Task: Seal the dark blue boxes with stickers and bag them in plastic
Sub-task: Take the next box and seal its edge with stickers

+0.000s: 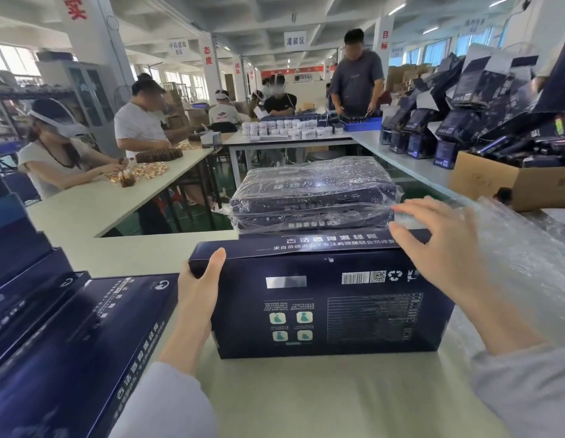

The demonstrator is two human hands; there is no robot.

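On the pale table (306, 399) right in front, the dark blue box (331, 311) lies flat. Left hand (199, 289) grips its left end, thumb on top, other fingers hidden behind. Right hand (433, 245) is spread loose over the far right edge, can't tell if it touches. Bagged boxes (313, 191) sit stacked just behind, print hard to read through wrinkled plastic.

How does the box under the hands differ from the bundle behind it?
The front box is bare cardboard; the bundle is wrapped in crinkled clear plastic. The front box is single, held at one end by the left hand; the bundle is a stack. Both are dark blue.
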